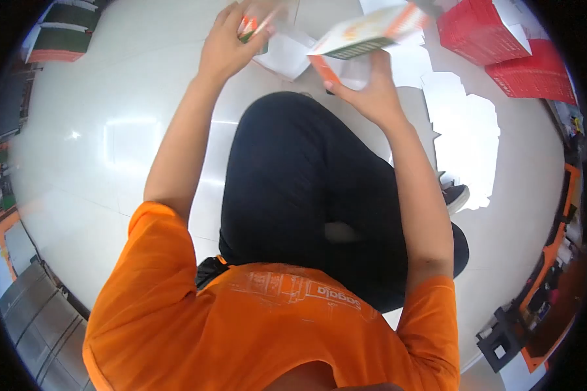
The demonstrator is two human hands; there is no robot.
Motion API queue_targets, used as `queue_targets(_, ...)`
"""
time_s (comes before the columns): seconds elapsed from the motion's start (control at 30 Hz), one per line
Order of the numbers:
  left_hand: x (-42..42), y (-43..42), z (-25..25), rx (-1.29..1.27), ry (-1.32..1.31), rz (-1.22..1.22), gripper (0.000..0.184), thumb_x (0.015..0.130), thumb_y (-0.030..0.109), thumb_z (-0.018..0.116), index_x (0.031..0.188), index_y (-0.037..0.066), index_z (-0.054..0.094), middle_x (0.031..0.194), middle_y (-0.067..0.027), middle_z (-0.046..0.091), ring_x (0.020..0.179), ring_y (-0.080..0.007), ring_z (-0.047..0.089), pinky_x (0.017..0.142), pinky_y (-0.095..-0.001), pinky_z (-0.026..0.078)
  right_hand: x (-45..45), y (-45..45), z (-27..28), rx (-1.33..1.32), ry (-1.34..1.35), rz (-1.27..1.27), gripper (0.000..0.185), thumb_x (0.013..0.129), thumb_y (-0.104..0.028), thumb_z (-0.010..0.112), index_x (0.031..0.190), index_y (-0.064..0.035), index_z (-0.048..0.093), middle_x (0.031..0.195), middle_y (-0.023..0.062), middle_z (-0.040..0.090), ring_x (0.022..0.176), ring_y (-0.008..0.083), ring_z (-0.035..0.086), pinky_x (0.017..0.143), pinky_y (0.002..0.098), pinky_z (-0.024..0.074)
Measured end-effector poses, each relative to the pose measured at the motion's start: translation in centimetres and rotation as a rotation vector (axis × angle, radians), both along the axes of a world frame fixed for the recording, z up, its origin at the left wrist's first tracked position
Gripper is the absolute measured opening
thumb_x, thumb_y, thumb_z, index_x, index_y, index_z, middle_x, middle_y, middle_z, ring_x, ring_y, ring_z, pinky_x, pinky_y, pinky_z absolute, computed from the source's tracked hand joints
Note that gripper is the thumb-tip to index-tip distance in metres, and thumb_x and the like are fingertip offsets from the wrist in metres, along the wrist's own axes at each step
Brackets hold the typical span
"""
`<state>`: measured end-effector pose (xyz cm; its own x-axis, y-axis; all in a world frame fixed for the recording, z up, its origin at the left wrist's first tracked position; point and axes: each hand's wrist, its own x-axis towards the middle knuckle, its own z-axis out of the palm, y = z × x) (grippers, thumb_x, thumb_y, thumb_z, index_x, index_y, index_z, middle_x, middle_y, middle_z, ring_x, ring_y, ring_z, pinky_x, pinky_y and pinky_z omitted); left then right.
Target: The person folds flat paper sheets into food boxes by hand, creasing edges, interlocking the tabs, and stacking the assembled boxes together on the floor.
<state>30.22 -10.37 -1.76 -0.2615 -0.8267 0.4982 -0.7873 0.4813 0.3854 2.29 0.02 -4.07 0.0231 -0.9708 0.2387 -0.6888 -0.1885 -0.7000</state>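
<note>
My right hand grips a white, orange and green cardboard box by its near side, thumb on the orange edge. The box is tilted and smeared by motion, and its near end looks open. At the upper left my left hand is closed around a small orange, white and green item. Its fingers are partly blurred and hide most of that item, so its kind cannot be made out. Between the hands, a white sheet-like piece lies on the floor.
Flat white cardboard pieces are spread on the floor at right, beside a dark shoe. Red stacks stand at the upper right, dark green stacks at the upper left. My bent legs fill the middle.
</note>
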Motion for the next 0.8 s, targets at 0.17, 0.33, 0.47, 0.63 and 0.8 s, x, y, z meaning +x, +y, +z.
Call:
queue_targets(0.17,-0.2,-1.0,-0.2,0.193,0.303,0.033,0.037,0.095,0.013,0.065,0.128,-0.003,0.065,0.081,-0.0152,0.07,0.066,-0.0194,0.063,0.065,-0.0312,0.052,4.8,-5.0,-3.2,-0.104,-0.001,0.104,0.118,0.06,-0.051,0.09,0.154,-0.0041,0.034,0.131,0.0237,0.048,0.124,0.0409,0.047,0.108,0.0494,0.0397)
queue_targets(0.33,-0.3,-1.4,-1.9,0.102,0.422,0.047,0.032,0.095,0.009,0.066,0.125,0.0,0.068,0.068,-0.0137,0.066,0.058,-0.0087,0.055,0.056,-0.0281,0.048,6.5,-6.5,-4.7,-0.067,0.18,0.038,0.118,0.059,-0.053,0.088,0.154,-0.0077,0.035,0.128,0.0235,0.049,0.12,0.0404,0.049,0.103,0.0503,0.042)
queue_targets(0.47,-0.5,-0.9,-1.6,0.02,0.371,0.115,0.029,0.095,0.009,0.066,0.122,0.0,0.071,0.065,-0.0129,0.066,0.058,-0.0071,0.055,0.056,-0.0272,0.048,7.2,-5.8,-4.1,-0.136,0.151,0.065,0.114,0.06,-0.053,0.087,0.153,-0.009,0.039,0.124,0.0218,0.052,0.116,0.0395,0.052,0.097,0.0505,0.0438)
queue_targets(0.63,-0.2,-1.1,-1.9,0.003,0.337,0.126,0.031,0.094,0.009,0.068,0.124,0.003,0.07,0.068,-0.0132,0.068,0.06,-0.0074,0.06,0.057,-0.0264,0.049,7.2,-6.2,-4.7,-0.087,0.209,-0.001,0.112,0.061,-0.056,0.086,0.152,-0.0096,0.041,0.124,0.0203,0.053,0.117,0.0384,0.052,0.098,0.0521,0.0433)
queue_targets(0.8,0.4,-0.9,-1.9,-0.03,0.349,0.072,0.029,0.094,0.009,0.068,0.123,0.005,0.072,0.071,-0.0115,0.071,0.061,-0.009,0.062,0.059,-0.026,0.05,7.5,-6.4,-4.3,-0.09,0.208,-0.042,0.115,0.06,-0.053,0.086,0.154,-0.0083,0.038,0.128,0.022,0.051,0.117,0.0405,0.05,0.102,0.0505,0.0406)
